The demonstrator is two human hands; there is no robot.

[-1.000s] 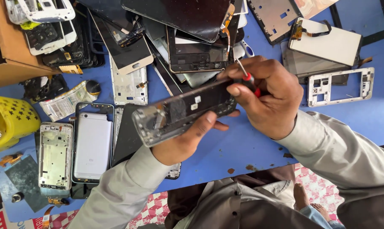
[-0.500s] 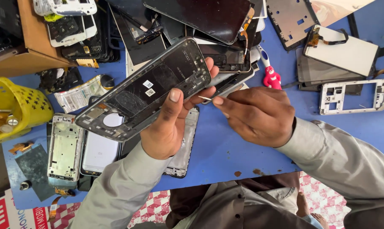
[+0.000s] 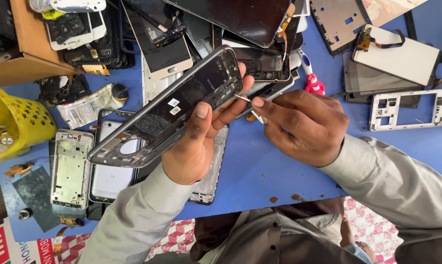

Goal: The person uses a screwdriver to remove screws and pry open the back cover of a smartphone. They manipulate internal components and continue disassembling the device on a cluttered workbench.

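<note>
In the head view, the left hand (image 3: 194, 146) is gripping a dark phone frame (image 3: 169, 107), thumb pressing on its inner face and fingers wrapping behind, tilting it above the blue tabletop (image 3: 260, 171). The right hand (image 3: 304, 124) is pinching a thin metal tool (image 3: 245, 101) between thumb and forefinger, its tip touching the frame's edge just beside the left fingertips. Just beyond the right hand a red-handled screwdriver (image 3: 312, 80) is lying. Well left of the left hand a yellow basket (image 3: 15, 124) is sitting.
</note>
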